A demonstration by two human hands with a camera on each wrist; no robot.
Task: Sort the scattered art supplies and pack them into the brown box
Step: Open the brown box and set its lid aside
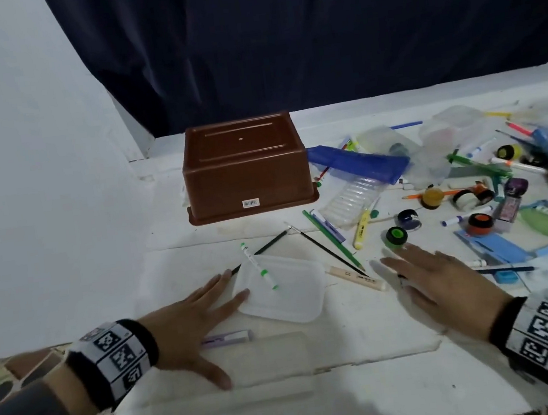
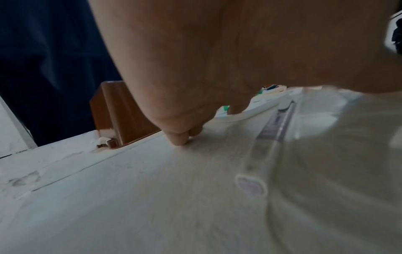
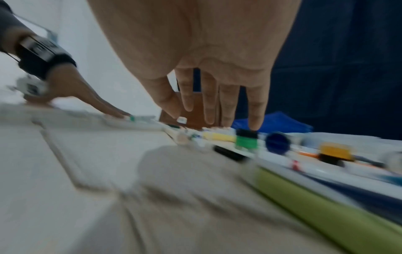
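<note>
Beside upturned brown box: flat hands.

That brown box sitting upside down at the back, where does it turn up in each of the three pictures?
Head: brown box, upper centre, bottom up.
Left wrist: brown box, left of centre, behind the left hand.
Right wrist: brown box, centre, glimpsed between the right hand's fingers.
Shared landmark: dark blue curtain behind it.

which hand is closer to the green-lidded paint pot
Right. The right hand hovers just behind the green-lidded paint pot, fingertips almost at it. The left hand lies flat on the table far to its left, by the white lid.
</note>
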